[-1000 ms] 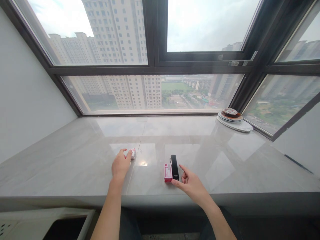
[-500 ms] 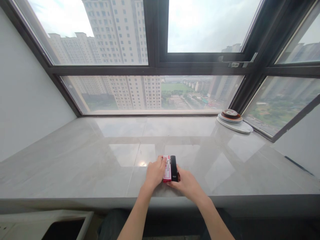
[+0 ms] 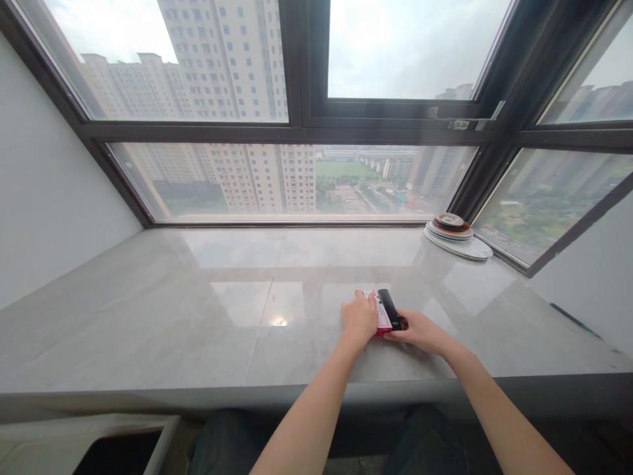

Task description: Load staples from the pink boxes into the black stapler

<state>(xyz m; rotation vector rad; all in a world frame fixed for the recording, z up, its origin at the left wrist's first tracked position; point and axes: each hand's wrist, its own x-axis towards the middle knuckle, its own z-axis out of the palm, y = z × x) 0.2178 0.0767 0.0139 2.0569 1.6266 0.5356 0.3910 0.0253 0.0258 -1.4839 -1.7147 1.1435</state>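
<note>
A small red-and-white box [image 3: 383, 319] and a black oblong object [image 3: 388, 308] with faint lettering at its near end are side by side, low over the windowsill; whether they touch the sill, I cannot tell. My left hand [image 3: 359, 318] is closed around the box's left side, fingertips over its top. From the right, my right hand [image 3: 421, 330] grips the black object, with the thumb along the near edge by the box's corner. Its other fingers are partly hidden behind the black object. What the black object is does not show clearly.
The glossy tiled windowsill [image 3: 163, 316] spans the view beneath large dark-framed windows. A stack of round plates or discs [image 3: 457, 236] sits in the far right corner. Below the sill's front edge, at lower left, is a pale piece with a dark opening [image 3: 171, 432].
Both hands have carried the box and black object to the right and slightly away from me. The pair is now tilted, its far end turned leftward. The camera view has shifted slightly.
</note>
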